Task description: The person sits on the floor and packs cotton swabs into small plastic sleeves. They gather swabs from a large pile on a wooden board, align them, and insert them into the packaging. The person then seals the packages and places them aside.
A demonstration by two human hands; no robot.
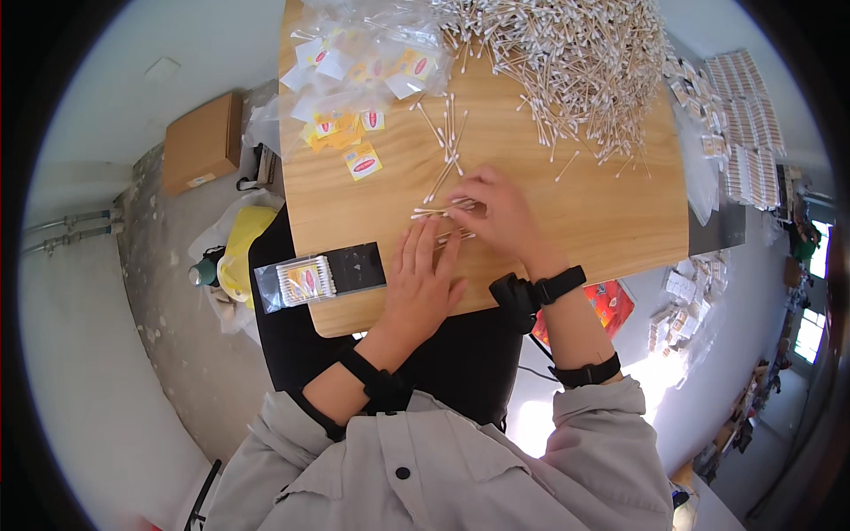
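Several cotton swabs (432,212) lie gathered on the wooden table between my hands. My left hand (421,281) rests flat, fingers stretched out, its fingertips at the near side of these swabs. Bent over their right end, my right hand (498,217) pinches some of them between thumb and fingers. How many it holds is hidden. A few loose cotton swabs (452,133) are scattered just beyond. Left of my left hand, a clear packet of cotton swabs (305,280) with a yellow and white label lies across a black strip (359,267) at the table's edge.
A large heap of cotton swabs (584,71) covers the far right of the table (611,221). Clear plastic bags (372,44) and yellow label cards (362,161) lie far left. Bundled packs (744,106) are stacked beyond the right edge; a cardboard box (202,144) stands left.
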